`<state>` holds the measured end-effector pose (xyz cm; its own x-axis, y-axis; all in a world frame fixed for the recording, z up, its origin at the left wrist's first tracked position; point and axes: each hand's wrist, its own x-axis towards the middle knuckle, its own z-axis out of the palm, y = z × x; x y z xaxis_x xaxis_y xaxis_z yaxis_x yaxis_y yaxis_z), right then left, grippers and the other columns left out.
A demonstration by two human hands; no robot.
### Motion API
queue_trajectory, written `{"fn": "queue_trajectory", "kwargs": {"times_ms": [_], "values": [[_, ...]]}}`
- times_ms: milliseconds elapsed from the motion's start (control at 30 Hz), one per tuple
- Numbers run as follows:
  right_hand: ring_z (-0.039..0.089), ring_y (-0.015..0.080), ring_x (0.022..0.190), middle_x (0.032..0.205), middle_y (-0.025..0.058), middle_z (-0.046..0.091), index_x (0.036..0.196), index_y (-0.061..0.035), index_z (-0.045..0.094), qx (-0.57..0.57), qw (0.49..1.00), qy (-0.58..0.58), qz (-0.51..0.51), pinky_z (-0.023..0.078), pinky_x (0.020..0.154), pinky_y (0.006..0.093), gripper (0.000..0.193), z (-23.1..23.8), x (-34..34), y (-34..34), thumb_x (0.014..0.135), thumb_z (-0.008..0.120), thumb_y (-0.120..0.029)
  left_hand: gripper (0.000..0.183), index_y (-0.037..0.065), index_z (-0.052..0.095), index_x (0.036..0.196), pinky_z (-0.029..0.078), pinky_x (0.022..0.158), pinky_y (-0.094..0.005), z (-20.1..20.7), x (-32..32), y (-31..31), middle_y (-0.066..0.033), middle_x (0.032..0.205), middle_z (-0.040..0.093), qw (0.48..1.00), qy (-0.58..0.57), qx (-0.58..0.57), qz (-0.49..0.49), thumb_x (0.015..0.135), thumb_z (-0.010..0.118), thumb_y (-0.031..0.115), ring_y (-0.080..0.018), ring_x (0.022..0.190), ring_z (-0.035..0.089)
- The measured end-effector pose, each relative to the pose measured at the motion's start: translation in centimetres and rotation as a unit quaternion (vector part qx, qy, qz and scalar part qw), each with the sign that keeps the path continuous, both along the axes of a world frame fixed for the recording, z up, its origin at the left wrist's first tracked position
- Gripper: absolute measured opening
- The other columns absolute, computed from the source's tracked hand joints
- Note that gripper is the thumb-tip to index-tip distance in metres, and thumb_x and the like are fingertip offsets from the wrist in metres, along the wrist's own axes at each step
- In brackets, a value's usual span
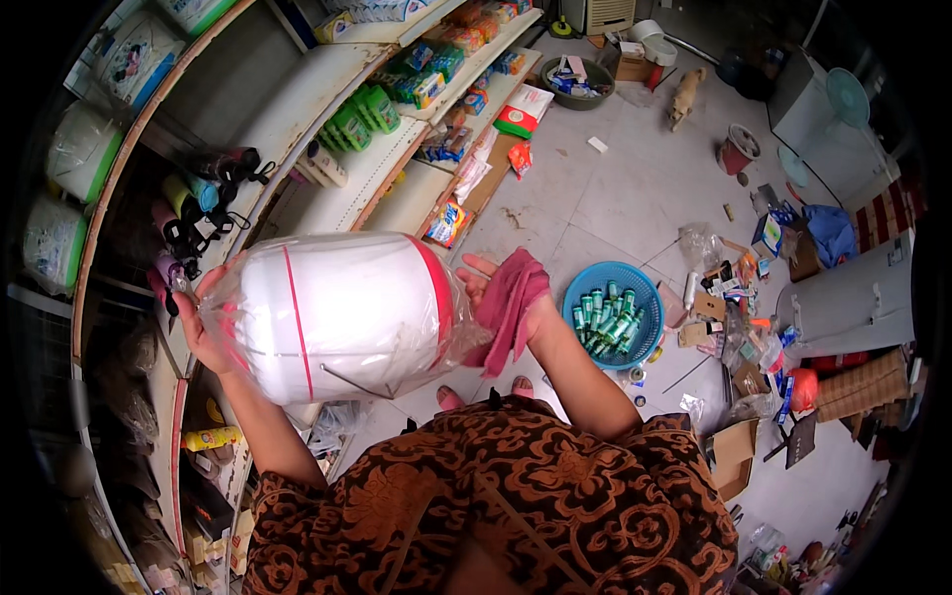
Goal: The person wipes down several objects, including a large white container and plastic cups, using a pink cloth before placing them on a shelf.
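Observation:
A white plastic bucket with a red rim lies on its side in front of me, wrapped in clear plastic film. A thin wire handle shows along its lower side. My left hand grips the bucket's left end through the film. At the red-rimmed end is my right hand, with a dusty-pink cloth held across its palm. The fingertips of that hand stick out beyond the cloth, close to the film; whether they press on the bucket I cannot tell.
Store shelves curve along the left, with green bottles and wrapped tubs. A blue basket of green cans stands on the floor at right. Beyond it lie scattered boxes and bags. A dog is farther back.

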<state>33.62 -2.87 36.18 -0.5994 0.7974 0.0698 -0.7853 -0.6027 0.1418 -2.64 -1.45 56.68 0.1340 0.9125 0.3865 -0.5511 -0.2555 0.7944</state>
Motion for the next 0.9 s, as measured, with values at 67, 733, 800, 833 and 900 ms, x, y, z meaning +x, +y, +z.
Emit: {"fn": "queue_trajectory", "kwargs": {"times_ms": [67,733,800,833,900], "values": [[0.055,0.0331,0.104,0.117,0.0210,0.056,0.123,0.0006,0.047,0.030,0.981,0.187,-0.031,0.046,0.089,0.0457,0.062,-3.9,0.0,1.0,0.091,0.038,-0.052,0.064,-0.010,0.056,0.109,0.036,0.101,-0.0452,-0.7,-0.6,0.6,-0.0290,0.118,0.054,1.000,-0.011,-0.020,0.002,0.098,0.025,0.045,-0.0387,0.112,0.052],[0.061,0.0175,0.083,0.098,0.0088,0.063,0.119,-0.0098,0.053,0.198,0.665,-0.607,-0.387,0.050,0.073,0.0284,0.033,5.4,-0.5,0.1,0.086,0.053,-0.009,0.062,-0.010,0.059,0.102,0.043,0.094,-0.0435,-3.8,2.7,-0.3,-0.0248,0.106,0.061,0.985,0.053,-0.101,0.132,0.097,0.030,0.044,-0.0359,0.102,0.058],[0.061,0.0226,0.093,0.107,0.0117,0.061,0.123,-0.0082,0.052,0.328,0.594,-0.697,-0.232,0.048,0.081,0.0319,0.037,7.3,-2.5,-0.1,0.086,0.052,-0.012,0.061,-0.009,0.059,0.104,0.040,0.098,-0.0452,-3.9,3.9,-0.2,-0.0245,0.107,0.060,0.989,0.075,-0.065,0.107,0.097,0.028,0.044,-0.0365,0.106,0.056],[0.054,0.0261,0.108,0.117,0.0112,0.058,0.124,-0.0096,0.053,0.380,0.509,-0.729,-0.255,0.042,0.094,0.0355,0.042,8.4,-5.1,-0.2,0.083,0.055,-0.018,0.062,-0.009,0.059,0.104,0.038,0.099,-0.0457,-3.9,4.9,0.0,-0.0246,0.107,0.060,0.982,0.139,-0.035,0.121,0.098,0.026,0.043,-0.0368,0.107,0.055],[0.042,0.0280,0.122,0.126,0.0119,0.052,0.123,-0.0118,0.053,0.506,0.336,-0.668,-0.431,0.032,0.103,0.0385,0.047,12.5,-8.2,0.5,0.078,0.057,-0.026,0.058,-0.013,0.063,0.093,0.040,0.098,-0.0432,-3.8,7.1,-0.2,-0.0262,0.103,0.062,0.969,0.189,0.008,0.159,0.098,0.029,0.034,-0.0353,0.101,0.058]]}}
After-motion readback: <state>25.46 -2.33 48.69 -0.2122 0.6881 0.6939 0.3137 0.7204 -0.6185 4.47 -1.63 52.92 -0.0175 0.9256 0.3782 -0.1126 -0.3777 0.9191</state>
